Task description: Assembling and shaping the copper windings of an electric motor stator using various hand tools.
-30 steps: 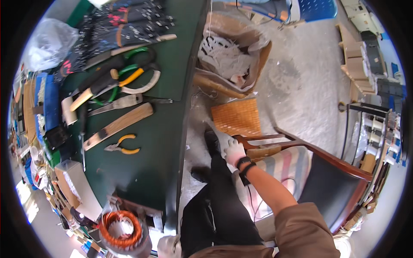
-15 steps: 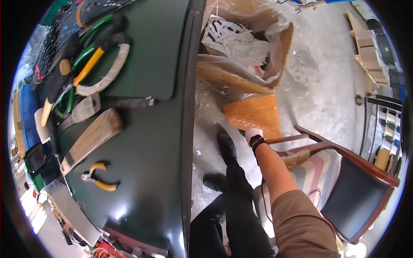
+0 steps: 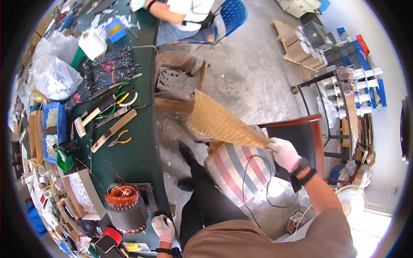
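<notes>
My right hand [image 3: 285, 154], in a white glove, grips one corner of a woven tan seat mat [image 3: 221, 122]. The mat hangs aslant over a wooden chair [image 3: 316, 142] with a dark backrest and a striped cushion [image 3: 238, 172]. My left hand [image 3: 163, 228], also gloved, rests on the table's edge with its fingers laid down and nothing in them. Beside it stands a motor stator [image 3: 127, 210] with copper windings. Farther up the green table [image 3: 133, 159] lie yellow-handled pliers [image 3: 120, 138], a wooden wedge [image 3: 112, 131] and a mallet [image 3: 88, 120].
A box [image 3: 178, 79] of white scraps stands on the floor beyond the chair. At the far end a co-worker [image 3: 185, 13] sits on a blue chair [image 3: 234, 17]. A black rack [image 3: 329, 112] stands right, and a white fan [image 3: 352, 200] nearer me. A dark cord [image 3: 245, 185] crosses the cushion.
My right hand has lifted the mat from near the floor and brought it up and right, over the chair. The view has swung upward and widened; my left hand now shows.
</notes>
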Tool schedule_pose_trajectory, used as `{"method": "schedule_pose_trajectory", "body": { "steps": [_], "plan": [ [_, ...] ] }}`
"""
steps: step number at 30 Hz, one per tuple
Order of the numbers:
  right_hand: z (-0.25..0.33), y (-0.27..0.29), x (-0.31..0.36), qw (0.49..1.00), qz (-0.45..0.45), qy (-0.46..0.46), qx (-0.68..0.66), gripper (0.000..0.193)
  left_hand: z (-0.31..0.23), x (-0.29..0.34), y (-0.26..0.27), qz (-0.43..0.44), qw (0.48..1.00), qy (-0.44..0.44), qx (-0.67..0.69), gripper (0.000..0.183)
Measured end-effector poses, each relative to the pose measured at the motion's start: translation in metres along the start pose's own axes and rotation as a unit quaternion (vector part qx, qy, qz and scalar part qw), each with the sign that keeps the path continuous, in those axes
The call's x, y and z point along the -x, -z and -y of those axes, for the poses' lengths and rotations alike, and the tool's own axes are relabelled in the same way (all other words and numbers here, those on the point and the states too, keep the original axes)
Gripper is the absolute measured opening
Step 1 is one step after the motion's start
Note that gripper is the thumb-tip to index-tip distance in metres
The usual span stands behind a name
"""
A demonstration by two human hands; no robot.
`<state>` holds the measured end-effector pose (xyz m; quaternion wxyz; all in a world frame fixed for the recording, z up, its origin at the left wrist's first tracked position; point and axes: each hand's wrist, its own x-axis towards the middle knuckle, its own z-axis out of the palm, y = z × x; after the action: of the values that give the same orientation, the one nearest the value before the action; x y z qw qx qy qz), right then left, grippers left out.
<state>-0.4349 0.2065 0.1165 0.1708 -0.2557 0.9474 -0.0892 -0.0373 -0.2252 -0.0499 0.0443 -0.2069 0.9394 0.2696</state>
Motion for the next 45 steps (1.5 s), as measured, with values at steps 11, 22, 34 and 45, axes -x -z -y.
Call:
{"method": "schedule_pose_trajectory", "body": {
  "steps": [11,22,34,45],
  "plan": [
    [0.038,-0.048,0.206,0.986,-0.068,-0.008,0.153,0.028,-0.009,0.007,0.024,0.039,0.997,0.004,0.069,0.021],
    [-0.028,-0.286,0.163,0.957,0.186,-0.218,0.055,0.02,-0.022,0.024,0.071,0.111,0.991,-0.001,0.077,0.028],
    [-0.005,-0.099,0.184,0.971,-0.177,-0.109,0.116,0.009,-0.12,-0.028,-0.015,0.261,0.917,-0.005,0.301,0.037],
    [0.122,-0.162,0.21,0.996,0.048,0.069,-0.001,0.01,-0.254,-0.113,-0.135,0.485,0.795,0.098,0.352,0.045]
  ]
}}
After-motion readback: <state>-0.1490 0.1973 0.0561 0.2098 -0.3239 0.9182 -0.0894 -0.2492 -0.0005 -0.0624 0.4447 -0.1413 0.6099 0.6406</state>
